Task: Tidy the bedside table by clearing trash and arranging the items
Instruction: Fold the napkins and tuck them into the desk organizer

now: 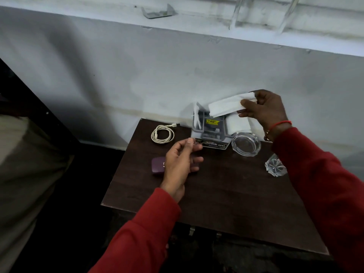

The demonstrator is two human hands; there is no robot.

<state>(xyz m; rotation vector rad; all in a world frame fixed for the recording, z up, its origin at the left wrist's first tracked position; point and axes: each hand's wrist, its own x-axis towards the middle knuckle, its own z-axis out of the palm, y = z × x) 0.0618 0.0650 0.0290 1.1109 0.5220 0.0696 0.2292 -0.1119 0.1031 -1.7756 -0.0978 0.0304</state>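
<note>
My right hand (266, 109) holds a white tissue (226, 106) above a grey plastic organiser (208, 131) that stands at the back of the dark wooden bedside table (226, 203). My left hand (181, 160) hovers over the table's left part with loosely curled fingers and nothing in it; it partly hides a purple case (157, 166). A coiled white cable (162, 133) lies at the back left. A clear glass ashtray (246, 143) sits right of the organiser, and a small cut-glass piece (274, 166) lies near the right edge.
A pale wall (137, 75) rises directly behind the table. A bed or mattress edge (29, 164) is at the left, with dark floor between it and the table. More white paper (238, 123) sits behind the ashtray.
</note>
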